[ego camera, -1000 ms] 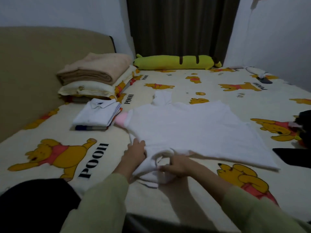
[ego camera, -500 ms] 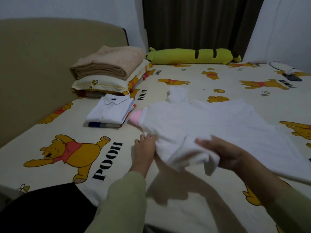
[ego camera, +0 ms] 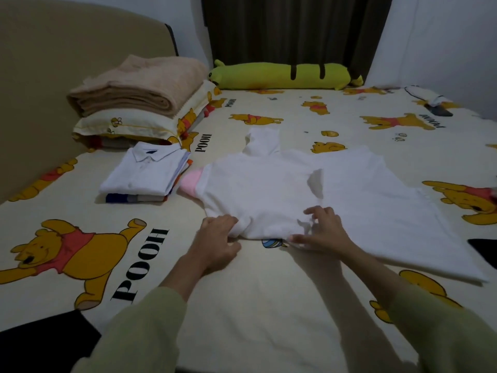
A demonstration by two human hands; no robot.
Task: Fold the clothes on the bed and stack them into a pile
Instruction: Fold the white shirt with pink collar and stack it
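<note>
A white top [ego camera: 357, 200] with a pink cuff [ego camera: 191, 181] lies spread flat in the middle of the bed [ego camera: 269, 292]. Its near sleeve is folded inward over the body. My left hand [ego camera: 217, 242] rests at the garment's near left edge, fingers on the fabric. My right hand [ego camera: 321, 231] presses the folded sleeve down with spread fingers at the near edge. To the left lies a pile of folded clothes [ego camera: 145, 176], a white collared shirt on top of striped pieces.
A folded beige blanket [ego camera: 134, 87] sits on pillows [ego camera: 126, 125] by the headboard at the left. A long yellow-green bolster [ego camera: 285, 76] lies along the far edge. Dark garments show at the right edge [ego camera: 484, 249] and the lower left corner [ego camera: 40, 343].
My right hand carried the near sleeve up and over the top's body and now presses it flat. My left hand stayed at the garment's near left edge.
</note>
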